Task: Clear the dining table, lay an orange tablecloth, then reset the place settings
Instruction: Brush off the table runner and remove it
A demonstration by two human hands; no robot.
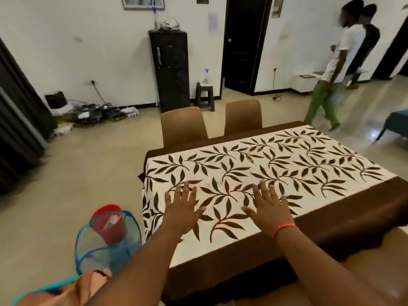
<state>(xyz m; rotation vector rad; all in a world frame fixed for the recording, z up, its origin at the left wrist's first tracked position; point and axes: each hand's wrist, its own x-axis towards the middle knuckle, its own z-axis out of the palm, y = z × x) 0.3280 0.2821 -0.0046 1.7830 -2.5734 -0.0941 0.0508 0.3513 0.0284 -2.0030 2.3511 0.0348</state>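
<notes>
Centrally, the desk [331, 235] fills the right half of the scene, covered by a cream tablecloth [276, 168] printed with dark leaves and edged by a wide brown border, with two brown chairs [183, 125] tucked in at its far side. Left of the desk on the floor stands a blue mesh basket [106, 244] holding a red bucket [109, 226], and peach-orange fabric [72, 290] shows at the near left edge. Both palms face down at the cloth's near left end, the left hand [182, 212] and the right hand [270, 209] with fingers straight and spread apart, holding nothing.
</notes>
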